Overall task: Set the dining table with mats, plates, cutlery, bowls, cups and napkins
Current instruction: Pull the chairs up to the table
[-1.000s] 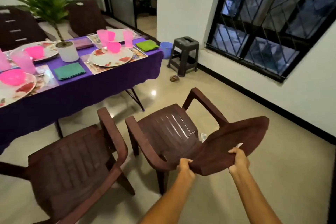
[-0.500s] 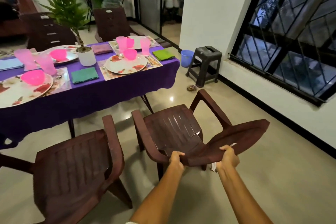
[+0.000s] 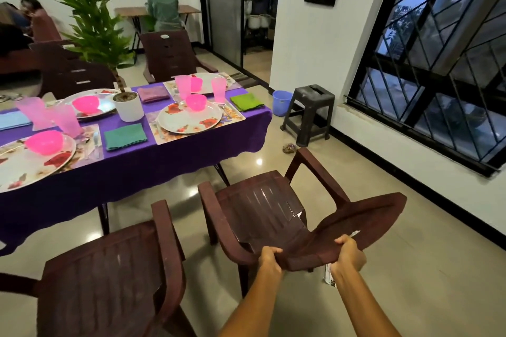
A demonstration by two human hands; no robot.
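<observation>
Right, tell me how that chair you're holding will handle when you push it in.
The chair looks like moulded plastic, so probably light for its size. Both hands, left and right, grip the backrest top, so a push that high may tip it rather than slide it. The polished floor should let the legs slide. The seat looks cracked, so possibly fragile there.

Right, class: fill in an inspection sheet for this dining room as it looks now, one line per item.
Surface: table under a purple cloth, places laid.
Job's things: floral plates, pink bowls, pink cups, green napkin on mats.
Clutter: potted plant mid-table.
Hands: left hand and right hand grip the brown chair by its backrest.
Cables: nothing seen.
Surroundings: second chair, grey stool, blue bucket, barred window.
</observation>
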